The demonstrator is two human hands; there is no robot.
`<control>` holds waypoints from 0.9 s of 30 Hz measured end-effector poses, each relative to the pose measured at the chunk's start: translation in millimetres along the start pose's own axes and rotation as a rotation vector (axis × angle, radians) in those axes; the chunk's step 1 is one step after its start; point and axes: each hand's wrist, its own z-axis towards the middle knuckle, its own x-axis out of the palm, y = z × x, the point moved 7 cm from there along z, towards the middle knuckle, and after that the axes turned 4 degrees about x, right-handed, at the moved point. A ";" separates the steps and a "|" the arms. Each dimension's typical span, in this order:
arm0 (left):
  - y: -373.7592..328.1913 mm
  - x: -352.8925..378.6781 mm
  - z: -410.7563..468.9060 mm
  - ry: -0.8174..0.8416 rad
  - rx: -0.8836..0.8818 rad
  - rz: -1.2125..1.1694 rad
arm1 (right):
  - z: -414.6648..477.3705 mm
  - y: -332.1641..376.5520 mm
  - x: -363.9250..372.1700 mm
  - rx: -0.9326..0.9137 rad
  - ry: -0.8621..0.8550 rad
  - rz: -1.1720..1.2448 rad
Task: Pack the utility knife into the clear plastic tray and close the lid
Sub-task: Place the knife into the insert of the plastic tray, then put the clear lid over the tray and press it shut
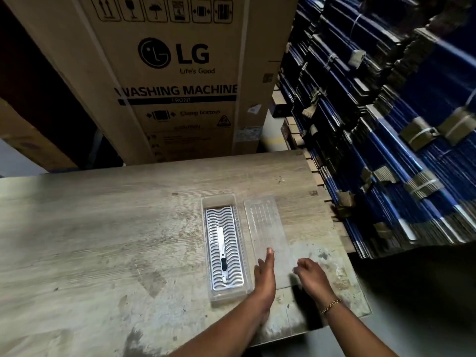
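A clear plastic tray [224,199] lies lengthwise on the wooden table, with a wavy ribbed insert inside. The slim white utility knife [222,249] lies flat on that insert, its black slider toward me. To the tray's right the clear lid [265,222] rests flat on the table, apart from the tray. My left hand [265,274] has its fingers extended onto the lid's near left part. My right hand [310,275] hovers at the lid's near right corner, fingers loosely curled, a bracelet on the wrist. Whether either hand grips the lid cannot be told.
A large cardboard washing machine box [180,73] stands behind the table's far edge. Stacks of bundled blue flat cartons [399,150] rise along the right side, close to the table [103,228] edge. The table's near right corner ends just behind my right wrist.
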 end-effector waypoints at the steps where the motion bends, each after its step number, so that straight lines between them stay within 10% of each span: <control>1: -2.5 -0.8 1.1 -0.031 -0.004 0.002 | 4.8 -4.8 1.1 -0.008 0.000 -0.019; 27: -41.8 -12.4 -12.3 -0.097 0.297 0.466 | -10.6 14.4 -34.2 -0.083 -0.111 0.297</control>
